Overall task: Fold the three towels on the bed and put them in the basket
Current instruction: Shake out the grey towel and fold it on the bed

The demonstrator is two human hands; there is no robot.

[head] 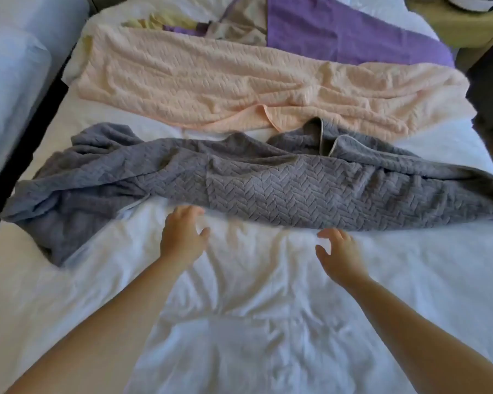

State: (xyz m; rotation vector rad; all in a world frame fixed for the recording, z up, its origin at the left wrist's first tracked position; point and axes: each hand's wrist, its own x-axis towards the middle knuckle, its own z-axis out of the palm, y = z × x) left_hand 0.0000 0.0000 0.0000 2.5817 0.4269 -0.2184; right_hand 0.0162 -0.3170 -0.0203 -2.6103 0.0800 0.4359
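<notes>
A crumpled grey towel (pixel 239 183) with a herringbone weave lies across the middle of the white bed (pixel 268 322). Behind it a peach towel (pixel 225 81) is spread out, wrinkled. Further back lies purple cloth (pixel 339 29) with a beige and yellow piece beside it. My left hand (pixel 182 237) hovers just short of the grey towel's near edge, fingers spread and holding nothing. To its right, my right hand (pixel 339 257) is also near that edge, fingers loosely curved and empty. No basket is in view.
A pale blue padded surface (pixel 15 81) runs along the left side, past a dark gap. At the top right stands a yellowish bedside table (pixel 467 27) with a black-and-white object on it. The bed's right edge drops to a dark floor.
</notes>
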